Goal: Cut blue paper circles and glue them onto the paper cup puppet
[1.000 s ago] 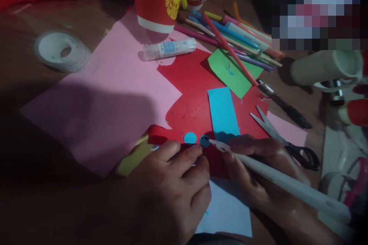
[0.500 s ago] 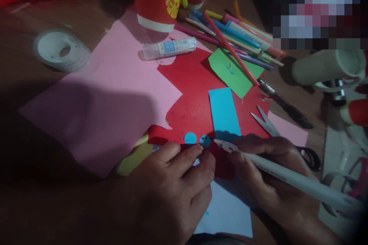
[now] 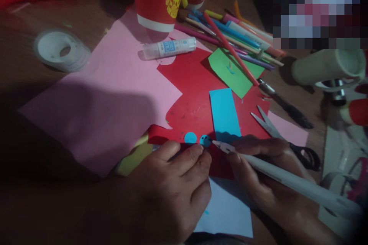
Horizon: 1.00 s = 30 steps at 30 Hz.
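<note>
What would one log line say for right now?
right hand: holds white pen, tip by marked blue circle | left hand: close by circle, contact unclear | nearby: plain blue circle, scissors

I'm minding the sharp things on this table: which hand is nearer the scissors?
Right. The right hand, gripping a white pen, is close beside the scissors; the left hand is farther off, by the blue circles.

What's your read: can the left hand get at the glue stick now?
Likely yes. The glue stick lies uncovered, with only low-lying paper, such as the red sheet, between it and the left hand. That hand is at the marked blue paper disc, so would probably need to leave that.
</note>
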Each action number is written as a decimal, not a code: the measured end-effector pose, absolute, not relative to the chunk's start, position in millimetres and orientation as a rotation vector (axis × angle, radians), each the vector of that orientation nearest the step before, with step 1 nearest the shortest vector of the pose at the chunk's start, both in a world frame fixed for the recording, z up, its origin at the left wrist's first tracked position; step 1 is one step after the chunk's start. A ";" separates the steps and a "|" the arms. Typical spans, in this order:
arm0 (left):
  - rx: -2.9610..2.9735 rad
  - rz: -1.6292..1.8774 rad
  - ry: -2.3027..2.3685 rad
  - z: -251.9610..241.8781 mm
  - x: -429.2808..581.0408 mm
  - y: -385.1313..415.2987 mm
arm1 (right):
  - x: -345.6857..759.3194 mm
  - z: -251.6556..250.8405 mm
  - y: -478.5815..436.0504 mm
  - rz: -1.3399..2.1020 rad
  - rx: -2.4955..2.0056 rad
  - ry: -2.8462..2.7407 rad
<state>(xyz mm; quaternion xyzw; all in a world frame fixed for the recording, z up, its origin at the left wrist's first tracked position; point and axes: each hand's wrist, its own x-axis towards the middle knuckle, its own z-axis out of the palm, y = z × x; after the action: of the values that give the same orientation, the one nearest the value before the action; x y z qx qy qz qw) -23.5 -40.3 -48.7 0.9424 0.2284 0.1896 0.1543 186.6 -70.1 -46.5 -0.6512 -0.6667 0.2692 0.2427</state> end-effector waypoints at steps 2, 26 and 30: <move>2.722 0.547 0.620 -49.0 -24.6 -38.2 | 191.5 -47.2 -67.3 0.771 -1.808 -1.878; 2.789 0.493 0.567 -49.5 -24.0 -34.3 | 188.5 -44.8 -65.1 0.664 -1.764 -1.927; 2.758 0.541 0.615 -51.1 -21.9 -35.7 | 187.1 -44.0 -63.9 0.649 -1.741 -1.990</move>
<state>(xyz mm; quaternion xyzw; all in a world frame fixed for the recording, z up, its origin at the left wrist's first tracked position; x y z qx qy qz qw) -21.9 -35.7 -51.1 0.9503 0.2119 0.1863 0.1318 187.1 -63.9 -44.0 -0.6255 -0.7150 0.2331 0.2078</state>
